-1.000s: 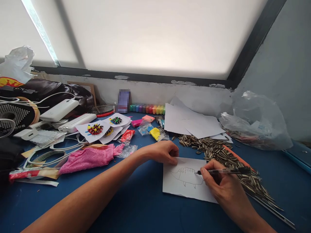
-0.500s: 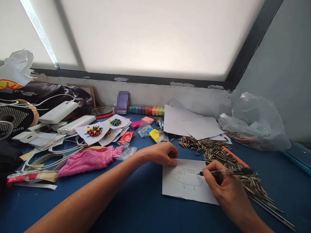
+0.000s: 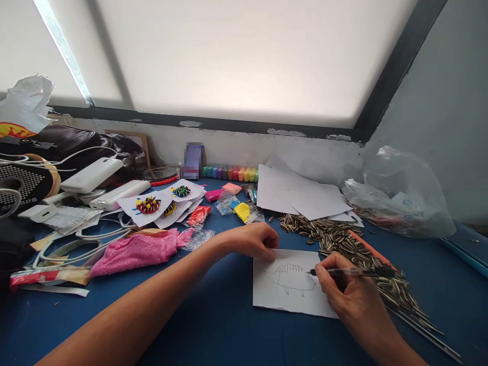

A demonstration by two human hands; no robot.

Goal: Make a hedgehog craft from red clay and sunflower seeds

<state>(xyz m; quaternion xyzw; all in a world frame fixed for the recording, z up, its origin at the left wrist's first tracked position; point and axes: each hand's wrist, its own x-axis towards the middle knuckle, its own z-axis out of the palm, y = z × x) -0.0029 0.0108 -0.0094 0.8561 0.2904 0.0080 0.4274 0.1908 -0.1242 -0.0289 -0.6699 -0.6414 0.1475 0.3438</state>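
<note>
A white sheet of paper (image 3: 282, 299) lies on the blue table, bearing a line drawing of a hedgehog-like animal (image 3: 293, 278) with rows of small marks on its back and two short legs. My left hand (image 3: 261, 240) presses down on its upper left corner with curled fingers. Pinched in my right hand (image 3: 348, 287) is a black pen (image 3: 358, 272), tilted nearly flat. Its tip meets the right part of the animal's back. The right edge of the sheet is hidden under this hand.
Sunflower seeds (image 3: 335, 236) are heaped just right of the paper, beside a plastic bag (image 3: 404, 198). More white sheets (image 3: 301, 195) lie behind. Leftward are clay packets (image 3: 242, 212), decorated cards (image 3: 148, 207), a pink cloth (image 3: 141, 251), cables and white power banks (image 3: 91, 175).
The pen tip and my right hand have shifted slightly left, and the paper has moved a little left too. New small marks show on the animal's back. My left hand stays in place.
</note>
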